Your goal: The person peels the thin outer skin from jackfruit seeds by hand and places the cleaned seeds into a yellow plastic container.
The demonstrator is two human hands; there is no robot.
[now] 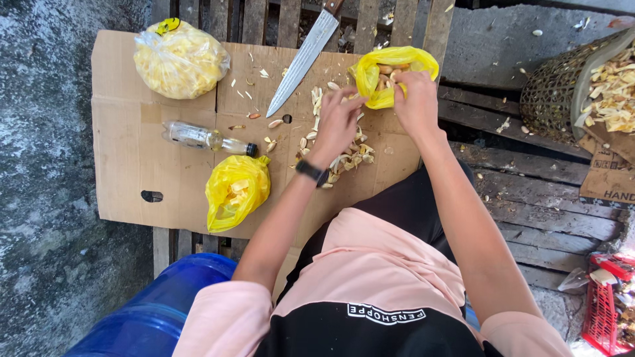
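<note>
Both hands' grip on one of two yellow bags.

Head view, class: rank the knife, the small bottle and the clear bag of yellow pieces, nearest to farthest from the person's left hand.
1. Knife, just above-left of the left hand.
2. Bottle, lying further left.
3. Clear bag, far top-left corner of the cardboard.

Flattened cardboard sheet over wooden slats, bearing knife, small bottle, three bags, scattered peelings

bags yellow | cardboard brown | barrel blue | basket woven brown
</note>
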